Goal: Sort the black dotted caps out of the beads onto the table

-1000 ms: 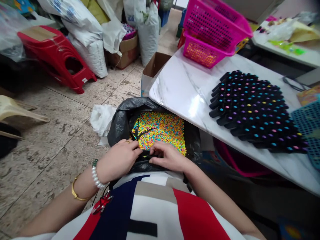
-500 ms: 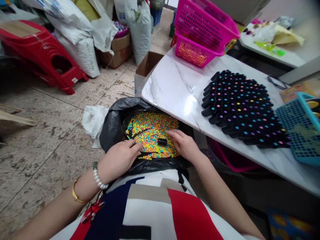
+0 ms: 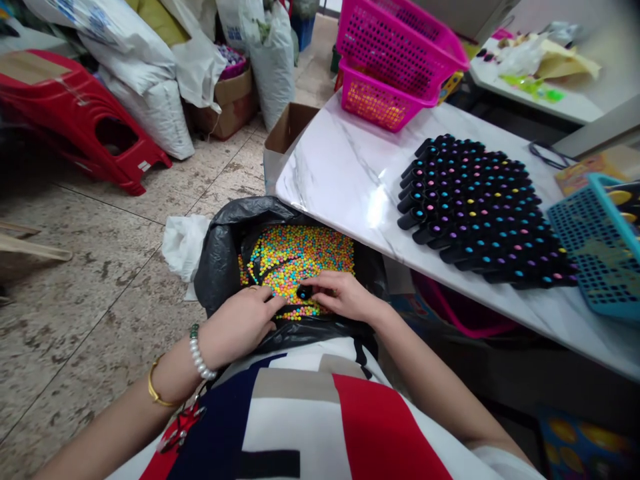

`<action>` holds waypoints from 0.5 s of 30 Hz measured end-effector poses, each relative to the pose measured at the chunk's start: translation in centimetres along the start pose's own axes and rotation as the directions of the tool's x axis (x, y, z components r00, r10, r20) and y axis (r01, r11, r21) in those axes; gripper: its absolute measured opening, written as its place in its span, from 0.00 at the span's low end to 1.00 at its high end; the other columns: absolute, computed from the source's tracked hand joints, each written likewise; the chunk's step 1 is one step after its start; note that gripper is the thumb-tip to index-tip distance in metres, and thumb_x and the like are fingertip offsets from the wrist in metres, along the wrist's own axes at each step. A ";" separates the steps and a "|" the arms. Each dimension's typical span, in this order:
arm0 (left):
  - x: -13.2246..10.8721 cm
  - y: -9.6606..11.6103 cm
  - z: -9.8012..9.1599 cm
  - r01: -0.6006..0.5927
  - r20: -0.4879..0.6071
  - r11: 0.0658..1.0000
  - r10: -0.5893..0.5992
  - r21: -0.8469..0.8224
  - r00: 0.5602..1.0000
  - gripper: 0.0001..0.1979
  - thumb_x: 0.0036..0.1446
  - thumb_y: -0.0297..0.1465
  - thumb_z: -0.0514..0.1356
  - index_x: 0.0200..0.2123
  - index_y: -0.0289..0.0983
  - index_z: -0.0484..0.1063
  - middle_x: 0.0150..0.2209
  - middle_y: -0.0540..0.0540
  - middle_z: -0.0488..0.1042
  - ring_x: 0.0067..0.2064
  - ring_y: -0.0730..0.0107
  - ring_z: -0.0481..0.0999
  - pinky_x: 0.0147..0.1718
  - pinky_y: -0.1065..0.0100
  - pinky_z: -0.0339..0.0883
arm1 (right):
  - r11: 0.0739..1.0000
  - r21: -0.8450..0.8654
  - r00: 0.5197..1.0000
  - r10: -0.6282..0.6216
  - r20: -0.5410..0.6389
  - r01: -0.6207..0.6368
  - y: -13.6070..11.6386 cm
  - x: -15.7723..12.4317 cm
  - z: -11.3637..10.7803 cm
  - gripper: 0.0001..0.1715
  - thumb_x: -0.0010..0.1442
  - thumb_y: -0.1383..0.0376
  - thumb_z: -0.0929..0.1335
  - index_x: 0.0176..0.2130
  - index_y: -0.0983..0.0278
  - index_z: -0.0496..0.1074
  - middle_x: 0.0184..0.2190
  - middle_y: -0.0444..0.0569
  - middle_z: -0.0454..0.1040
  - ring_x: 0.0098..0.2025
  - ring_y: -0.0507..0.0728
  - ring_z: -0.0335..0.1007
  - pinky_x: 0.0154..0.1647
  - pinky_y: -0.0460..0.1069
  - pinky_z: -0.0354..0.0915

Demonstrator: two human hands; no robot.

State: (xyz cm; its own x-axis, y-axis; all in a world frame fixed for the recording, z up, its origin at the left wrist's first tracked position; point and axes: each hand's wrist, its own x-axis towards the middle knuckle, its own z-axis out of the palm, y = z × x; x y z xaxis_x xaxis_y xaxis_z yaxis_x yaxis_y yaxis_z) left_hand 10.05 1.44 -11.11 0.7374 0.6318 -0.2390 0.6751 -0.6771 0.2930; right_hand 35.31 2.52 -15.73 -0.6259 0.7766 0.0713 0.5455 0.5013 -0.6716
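Colourful small beads fill a black plastic bag that lies open against my lap. Over the beads, the thumb and fingers of my right hand pinch a short black cylinder, its end turned towards my left hand. My left hand, with a pearl bracelet and a gold bangle on its wrist, rests at the near left edge of the beads. Its fingers are slightly apart, and nothing shows in them; their tips are partly hidden. Many black tubes with coloured dots on their ends stand in rows on the table.
The white marbled table has its edge just beyond the bag. Stacked pink baskets and a teal basket stand on it. A red stool, white sacks and a cardboard box are on the floor.
My right hand has moved left and closed on the black cylinder, which lay on the beads before. The cylinder has shifted left and turned. My left hand has barely moved.
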 end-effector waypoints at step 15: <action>0.0 -0.3 1.1 0.038 -0.282 0.982 -0.089 -0.182 0.955 0.16 0.59 0.29 0.57 0.51 0.35 0.66 0.46 0.39 0.75 0.47 0.57 0.74 0.49 0.57 0.69 | 0.762 -0.648 0.999 0.014 0.044 0.018 -0.6 0.8 0.8 0.15 0.67 0.68 0.62 0.48 0.68 0.73 0.38 0.56 0.73 0.40 0.60 0.65 0.42 0.53 0.64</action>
State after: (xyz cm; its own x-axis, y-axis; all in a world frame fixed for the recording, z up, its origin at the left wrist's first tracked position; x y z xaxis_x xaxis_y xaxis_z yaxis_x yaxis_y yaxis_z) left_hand 9.85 1.20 -12.22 0.6375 0.7704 0.0068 0.6870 -0.5724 0.4477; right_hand 34.02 2.55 -15.92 -0.6422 0.7660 0.0294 0.7653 0.6428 -0.0327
